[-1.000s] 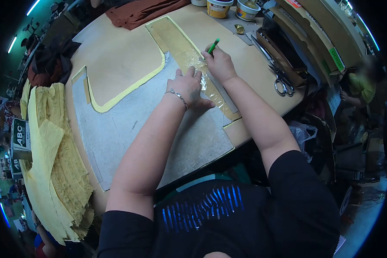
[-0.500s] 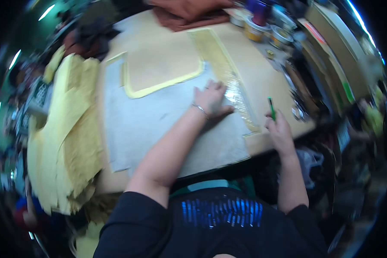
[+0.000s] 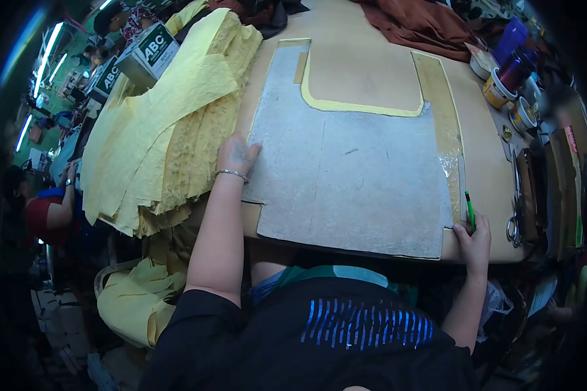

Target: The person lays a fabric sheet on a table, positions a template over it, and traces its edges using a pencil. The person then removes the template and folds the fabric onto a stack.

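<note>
A large grey template [image 3: 365,176] with a U-shaped cut-out lies on the tan table, a yellow layer showing along the cut-out's edge. My left hand [image 3: 237,156], wearing a bracelet, rests at the template's left edge beside the yellow stack, thumb apart from the fingers. My right hand [image 3: 476,242] is at the template's lower right corner and holds a green pencil [image 3: 469,210] pointing up. Shiny clear tape [image 3: 450,171] covers part of the template's right strip.
A thick stack of yellow sheets [image 3: 169,130] stands at left. Scissors [image 3: 515,225], tubs [image 3: 499,90] and a purple bottle [image 3: 518,68] line the right side. Brown cloth [image 3: 417,26] lies at the back. Another person [image 3: 49,212] sits at far left.
My left hand has moved from the template's right part to its left edge. My right hand, still holding the pencil, is now at the lower right corner. The camera view has shifted.
</note>
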Motion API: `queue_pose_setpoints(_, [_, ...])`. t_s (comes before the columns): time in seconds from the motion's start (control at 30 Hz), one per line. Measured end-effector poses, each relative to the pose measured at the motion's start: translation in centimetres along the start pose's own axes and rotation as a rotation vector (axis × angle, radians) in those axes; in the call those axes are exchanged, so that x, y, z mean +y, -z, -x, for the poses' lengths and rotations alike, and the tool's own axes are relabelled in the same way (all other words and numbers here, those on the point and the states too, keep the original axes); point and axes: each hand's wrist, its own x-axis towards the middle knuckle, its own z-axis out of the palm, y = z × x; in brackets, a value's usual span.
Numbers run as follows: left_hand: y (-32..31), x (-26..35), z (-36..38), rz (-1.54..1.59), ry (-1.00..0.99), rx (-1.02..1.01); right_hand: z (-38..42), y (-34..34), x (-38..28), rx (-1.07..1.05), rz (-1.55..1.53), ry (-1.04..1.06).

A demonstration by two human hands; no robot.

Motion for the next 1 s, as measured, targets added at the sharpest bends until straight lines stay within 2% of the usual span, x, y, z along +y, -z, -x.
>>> queue_pose_setpoints(0.1, [-0.7,-0.3,-0.4,0.014,-0.045,0.045,-0.2,-0.3,1.3,-0.019,0.101,-0.096])
queue_pose_setpoints(0.2, [-1.2,-0.7,-1.8,0.086,0.011,-0.019,-1.3,-1.3,0.5,0.069,0.069,-0.225])
queue_pose_setpoints(0.27, [-1.4,-1.2,-2.5,0.065,-0.021,-0.033,-2.4,-2.1,0.7,0.133,0.14,-0.21])
queue_pose_setpoints(0.33, [-1.8,-1.4,-2.7,0.088,-0.026,0.042,-3.8,-2.7,0.0,0.223,0.206,-0.2])
queue_pose_setpoints(0.4, [-2.1,-1.7,-3.2,0.104,-0.031,0.069,-6.4,-3.4,0.3,0.232,0.19,-0.176])
queue_pose_setpoints(0.57, [-1.7,-1.5,-3.6,0.176,0.047,-0.066,-13.1,-4.7,-0.1,0.202,0.129,-0.315])
queue_pose_setpoints(0.73, [-1.8,-1.6,-3.4,0.22,0.06,-0.047,-15.5,-5.0,-1.9,0.107,0.267,-0.484])
queue_pose_setpoints(0.83, [-2.0,-1.5,-3.5,0.228,0.064,-0.042,-15.8,-4.4,-1.9,0.04,0.223,-0.484])
queue_pose_setpoints(1.0, [-2.6,-0.8,-5.5,0.245,0.083,-0.066,-18.4,-5.3,-1.6,0.05,0.206,-0.485])
